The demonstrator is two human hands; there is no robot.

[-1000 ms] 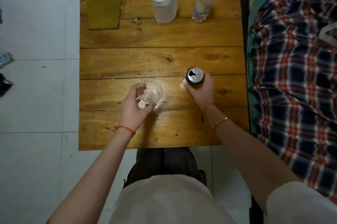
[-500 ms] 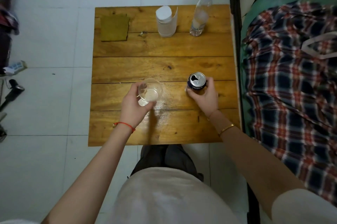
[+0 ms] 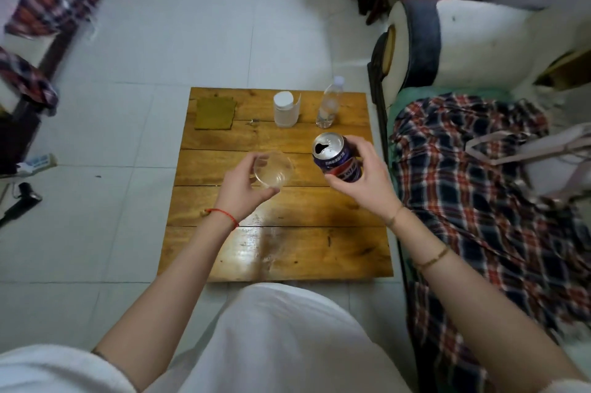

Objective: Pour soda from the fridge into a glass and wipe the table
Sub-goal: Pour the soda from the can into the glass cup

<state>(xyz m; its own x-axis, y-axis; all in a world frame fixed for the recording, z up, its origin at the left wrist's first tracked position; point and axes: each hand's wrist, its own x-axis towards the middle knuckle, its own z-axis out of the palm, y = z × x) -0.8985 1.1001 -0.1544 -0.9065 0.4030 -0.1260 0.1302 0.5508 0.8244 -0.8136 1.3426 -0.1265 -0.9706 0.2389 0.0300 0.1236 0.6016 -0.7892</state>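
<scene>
The soda can (image 3: 338, 158) is showing a white band of small print along its blue side — too blurred to read — and a red-and-white logo below it, its letters not legible. Nothing else is carrying readable text.

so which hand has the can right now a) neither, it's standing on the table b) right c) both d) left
b, the right hand grips the opened can lifted off the table, while the left hand holds the glass.
</scene>
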